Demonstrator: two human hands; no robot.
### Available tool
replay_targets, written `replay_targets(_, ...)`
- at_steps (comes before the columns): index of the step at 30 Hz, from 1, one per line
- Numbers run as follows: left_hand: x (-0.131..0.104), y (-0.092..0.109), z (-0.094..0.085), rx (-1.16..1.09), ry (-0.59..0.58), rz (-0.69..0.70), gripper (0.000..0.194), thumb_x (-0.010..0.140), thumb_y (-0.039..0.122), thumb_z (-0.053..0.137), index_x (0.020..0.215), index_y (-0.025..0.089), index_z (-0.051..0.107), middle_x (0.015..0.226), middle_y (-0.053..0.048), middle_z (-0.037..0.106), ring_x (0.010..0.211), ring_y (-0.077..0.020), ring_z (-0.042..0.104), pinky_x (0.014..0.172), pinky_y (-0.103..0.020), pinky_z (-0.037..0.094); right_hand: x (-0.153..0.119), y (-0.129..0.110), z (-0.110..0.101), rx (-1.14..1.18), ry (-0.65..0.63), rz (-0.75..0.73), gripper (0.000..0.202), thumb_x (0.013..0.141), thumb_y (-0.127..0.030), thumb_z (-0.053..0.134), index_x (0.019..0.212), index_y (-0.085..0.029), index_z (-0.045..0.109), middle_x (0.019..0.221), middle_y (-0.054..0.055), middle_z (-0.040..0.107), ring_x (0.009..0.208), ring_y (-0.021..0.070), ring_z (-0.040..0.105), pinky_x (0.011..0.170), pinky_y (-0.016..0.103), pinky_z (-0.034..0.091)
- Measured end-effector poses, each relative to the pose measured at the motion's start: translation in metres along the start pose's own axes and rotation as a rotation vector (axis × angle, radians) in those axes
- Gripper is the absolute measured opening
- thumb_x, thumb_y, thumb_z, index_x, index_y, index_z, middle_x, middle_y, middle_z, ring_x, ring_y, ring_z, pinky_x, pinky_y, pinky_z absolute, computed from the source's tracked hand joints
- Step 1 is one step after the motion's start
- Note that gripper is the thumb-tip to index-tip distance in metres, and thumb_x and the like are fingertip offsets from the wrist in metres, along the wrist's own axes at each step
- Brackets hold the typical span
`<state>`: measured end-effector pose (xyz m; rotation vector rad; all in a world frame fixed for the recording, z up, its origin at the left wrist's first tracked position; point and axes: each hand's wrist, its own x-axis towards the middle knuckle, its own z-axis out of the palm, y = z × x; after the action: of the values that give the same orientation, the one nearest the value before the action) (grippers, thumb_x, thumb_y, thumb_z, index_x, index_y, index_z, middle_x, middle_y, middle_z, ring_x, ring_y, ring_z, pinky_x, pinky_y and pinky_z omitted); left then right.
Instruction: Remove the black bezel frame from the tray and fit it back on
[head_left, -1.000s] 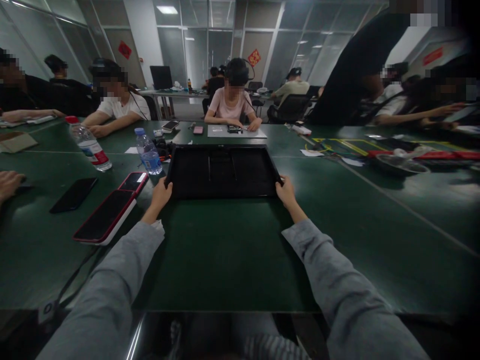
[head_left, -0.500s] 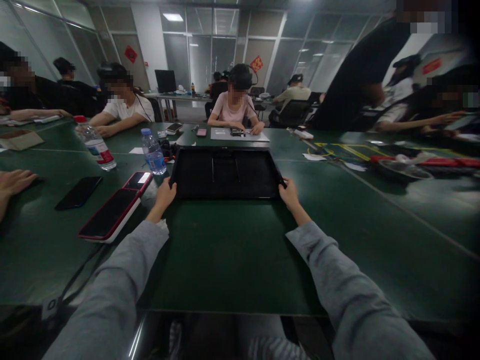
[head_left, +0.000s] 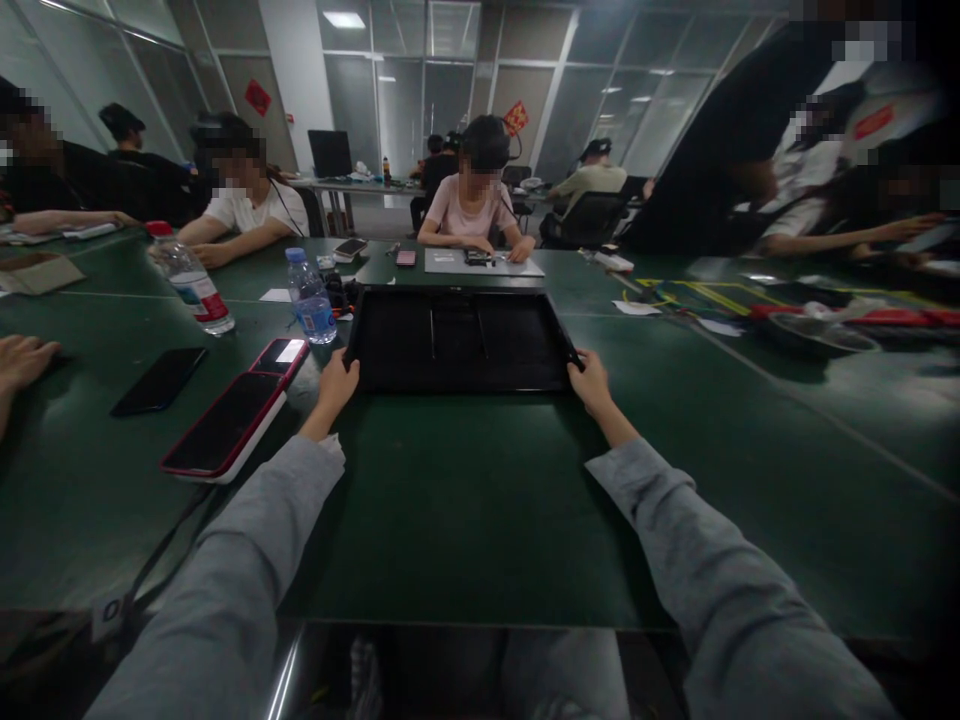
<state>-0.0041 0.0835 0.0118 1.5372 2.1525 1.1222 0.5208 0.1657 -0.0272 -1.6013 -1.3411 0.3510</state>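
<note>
A shallow black rectangular tray [head_left: 397, 345] with a raised rim and two thin ridges inside is at the far middle of the green table [head_left: 457, 500]. I cannot tell whether it rests on the tabletop or is slightly lifted. My left hand [head_left: 337, 385] grips its left side, fingers closed round the edge. On the opposite side my right hand [head_left: 590, 380] holds the right edge, thumb uppermost. Just left of my left hand stand a blue-capped water bottle [head_left: 311, 300] and a red-framed device with dark screens [head_left: 225, 425].
Further left are a dark phone [head_left: 159, 382], a tilted red-capped bottle [head_left: 193, 280] and another person's hand [head_left: 28, 362]. A person across the table works at a white board [head_left: 442, 263]. On the right lie a black bowl [head_left: 817, 335] and yellow cables [head_left: 697, 297].
The tray and both my hands appear slightly further right in the view. The bottles and phone shift a little too, as the camera has moved. Both hands keep hold of the tray.
</note>
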Motion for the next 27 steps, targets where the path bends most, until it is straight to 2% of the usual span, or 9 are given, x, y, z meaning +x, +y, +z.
replay_targets(10, 0.003, -0.006, 0.002, -0.066, -0.008, -0.012, 0.045, 0.098, 0.026, 0.059, 0.141, 0.013, 0.055, 0.140, -0.019, 0.066, 0.131, -0.0295, 0.063, 0.111, -0.043, 0.047, -0.001, -0.002, -0.003, -0.022, -0.003, -0.004, 0.049, 0.076, -0.028, 0.057, 0.124, -0.018, 0.062, 0.108, 0.013, 0.072, 0.098, 0.0267, 0.068, 0.099, 0.049, 0.053)
replay_targets(16, -0.002, -0.006, 0.002, -0.020, 0.003, 0.025, 0.047, 0.098, 0.026, 0.058, 0.142, 0.011, 0.055, 0.139, -0.022, 0.066, 0.130, -0.0324, 0.063, 0.112, -0.046, 0.047, -0.001, 0.000, -0.002, -0.016, 0.010, -0.006, 0.050, 0.076, -0.029, 0.057, 0.125, -0.019, 0.061, 0.105, 0.013, 0.072, 0.097, 0.0284, 0.069, 0.098, 0.050, 0.053)
replay_targets(22, -0.007, -0.004, -0.003, -0.011, -0.008, 0.050, 0.046, 0.100, 0.026, 0.055, 0.143, 0.012, 0.054, 0.143, -0.019, 0.064, 0.133, -0.0311, 0.061, 0.114, -0.045, 0.046, -0.003, 0.000, -0.003, -0.040, -0.015, 0.006, 0.053, 0.079, -0.030, 0.056, 0.131, -0.018, 0.059, 0.110, 0.014, 0.071, 0.099, 0.0284, 0.069, 0.098, 0.049, 0.053)
replay_targets(27, -0.007, 0.000, -0.005, 0.017, -0.013, 0.002, 0.046, 0.100, 0.028, 0.056, 0.143, 0.011, 0.054, 0.139, -0.021, 0.066, 0.131, -0.0327, 0.062, 0.112, -0.047, 0.047, -0.006, -0.002, -0.005, -0.079, -0.001, 0.004, 0.050, 0.079, -0.029, 0.057, 0.128, -0.020, 0.061, 0.101, 0.012, 0.071, 0.098, 0.0291, 0.069, 0.099, 0.049, 0.052)
